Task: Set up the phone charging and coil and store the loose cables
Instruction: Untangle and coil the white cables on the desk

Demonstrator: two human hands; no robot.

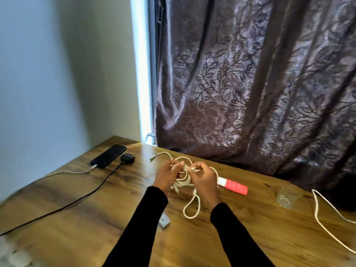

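At frame centre, both hands, the left hand (167, 175) and right hand (204, 180), pinch a half-wound white cable (183, 178) above the counter (96, 218). Its loose loop (189, 208) at lower centre could snag and undo the coil.

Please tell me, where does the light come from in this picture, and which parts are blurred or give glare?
Head view: daylight enters through the bright gap beside the dark leaf-patterned curtain; glare streaks the wooden table near the black phone; the near-left table corner is blurred; the left hand and right hand, gripping the coiled white cable, look slightly soft.
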